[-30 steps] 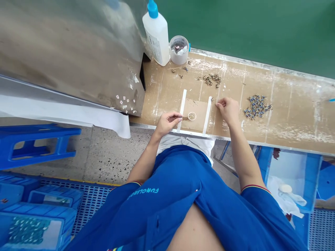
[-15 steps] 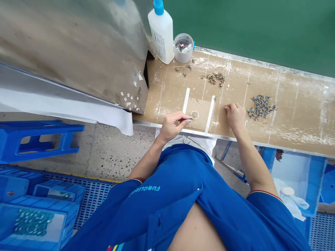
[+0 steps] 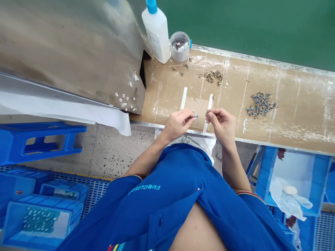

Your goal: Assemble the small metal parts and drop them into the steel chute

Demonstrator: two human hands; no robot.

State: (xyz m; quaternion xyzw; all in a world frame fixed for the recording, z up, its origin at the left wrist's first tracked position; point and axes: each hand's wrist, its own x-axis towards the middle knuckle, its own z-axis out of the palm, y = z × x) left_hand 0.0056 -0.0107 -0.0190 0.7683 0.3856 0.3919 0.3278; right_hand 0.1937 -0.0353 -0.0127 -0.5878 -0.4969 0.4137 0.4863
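Note:
Over a small cardboard square at the bench's front edge, my two hands face each other a short way apart. My left hand pinches a small blue piece between thumb and fingertips. Behind those fingertips, a thin pale ring shows in part. My right hand is closed in a pinch on a tiny brass-coloured metal piece, mostly covered by the fingers. White strips run along both sides of the square. To the right lies a pile of small blue-and-gold pieces.
A pile of brass-coloured pieces lies farther back. A white bottle and a tape roll holding scraps stand at the back left, beside a metal housing. Blue bins are below right; a blue stool is left.
My right hand has moved left from the bench near the blue-and-gold pile to the cardboard square, close to my left hand. The left hand keeps its pinch, shifted slightly.

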